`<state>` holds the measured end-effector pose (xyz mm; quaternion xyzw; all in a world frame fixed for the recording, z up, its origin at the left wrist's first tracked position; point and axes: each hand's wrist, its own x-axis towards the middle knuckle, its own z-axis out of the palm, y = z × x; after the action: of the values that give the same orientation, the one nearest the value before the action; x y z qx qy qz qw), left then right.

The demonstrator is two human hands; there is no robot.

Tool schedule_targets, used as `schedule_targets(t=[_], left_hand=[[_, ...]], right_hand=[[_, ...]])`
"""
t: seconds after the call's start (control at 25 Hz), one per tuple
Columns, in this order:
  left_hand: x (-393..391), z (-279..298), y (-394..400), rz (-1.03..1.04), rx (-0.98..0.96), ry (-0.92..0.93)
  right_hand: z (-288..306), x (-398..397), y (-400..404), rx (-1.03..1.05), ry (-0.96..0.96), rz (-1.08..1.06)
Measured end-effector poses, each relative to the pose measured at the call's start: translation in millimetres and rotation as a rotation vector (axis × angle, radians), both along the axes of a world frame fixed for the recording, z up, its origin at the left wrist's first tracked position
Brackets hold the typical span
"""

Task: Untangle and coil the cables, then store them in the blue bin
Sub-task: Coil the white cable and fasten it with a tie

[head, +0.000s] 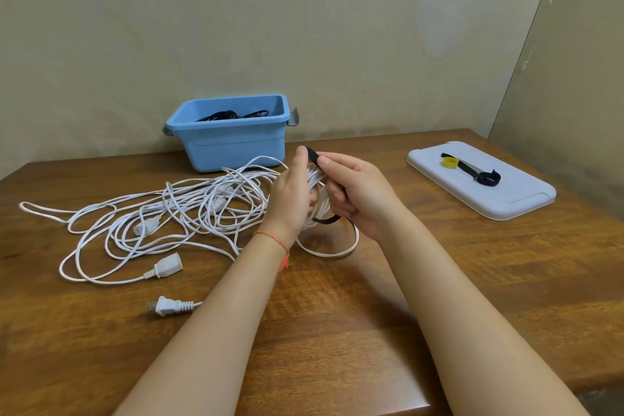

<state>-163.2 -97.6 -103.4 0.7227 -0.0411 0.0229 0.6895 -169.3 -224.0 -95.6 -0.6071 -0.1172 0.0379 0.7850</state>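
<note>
My left hand [293, 194] grips a bundle of coiled white cable [315, 179] above the table's middle. My right hand [354, 192] pinches a black strap [313, 156] that wraps over the top of the bundle and trails out below it. One loop of the coil [332, 252] hangs down onto the wood. To the left lies a tangle of white cables [162, 209] with a socket end [167, 267] and a two-pin plug [167, 306]. The blue bin [229, 142] stands at the back and holds black cables [233, 115].
A white lid [506, 196] lies at the right with a yellow strap roll [449, 163] and black straps [486, 177] on it. The wooden table [337, 314] ends at walls behind and to the right; its front edge is near my forearms.
</note>
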Motion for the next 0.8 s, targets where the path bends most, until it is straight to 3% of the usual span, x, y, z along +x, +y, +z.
schedule_targets(t=[0.16, 0.56, 0.8], left_hand=[[3.3, 1.9, 2.6, 0.124, -0.188, 0.108], [6.2, 1.2, 5.4, 0.134, -0.291, 0.151], [11.9, 0.9, 13.8, 0.105, -0.526, 0.233]], right_hand=[[1.7, -2.8, 0.3, -0.11, -0.026, -0.026], [5.6, -6.6, 3.8, -0.186, -0.052, -0.064], [5.6, -7.9, 10.1, -0.396, -0.097, -0.08]])
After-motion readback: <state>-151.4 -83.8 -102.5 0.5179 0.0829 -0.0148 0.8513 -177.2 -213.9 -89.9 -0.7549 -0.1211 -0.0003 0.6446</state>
